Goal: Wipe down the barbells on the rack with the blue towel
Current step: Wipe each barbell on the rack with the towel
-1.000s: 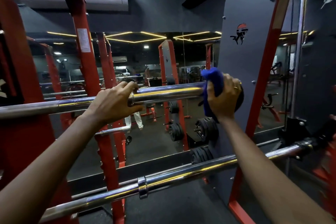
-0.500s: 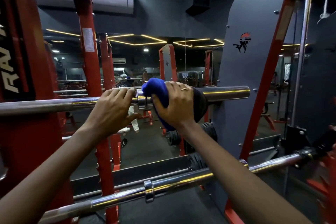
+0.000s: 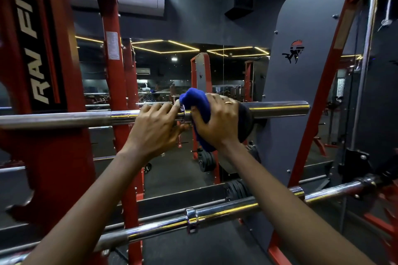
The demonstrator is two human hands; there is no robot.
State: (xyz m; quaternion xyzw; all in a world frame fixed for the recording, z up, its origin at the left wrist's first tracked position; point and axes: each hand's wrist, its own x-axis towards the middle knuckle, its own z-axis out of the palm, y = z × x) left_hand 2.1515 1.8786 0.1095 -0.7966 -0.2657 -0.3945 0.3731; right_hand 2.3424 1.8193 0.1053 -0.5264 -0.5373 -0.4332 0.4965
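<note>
Wiping under way on the upper barbell [image 3: 64,119], at the inner end of its sleeve.

The right hand [image 3: 217,122] grips the blue towel [image 3: 197,101], bunched over and round the bar just right of the collar [image 3: 183,114]. The left hand [image 3: 155,129] is curled over the shaft just left of that collar, apparently steadying it. The bare sleeve [image 3: 280,108] runs on to the right. Judged step: sleeve wipe on the top bar. The next move calls for sliding the wrapped towel along the bar under firm grip, with the shaft held against rolling. The lower barbell [image 3: 226,211] on the red rack [image 3: 116,84] carries no towel and presumably awaits wiping.
</note>
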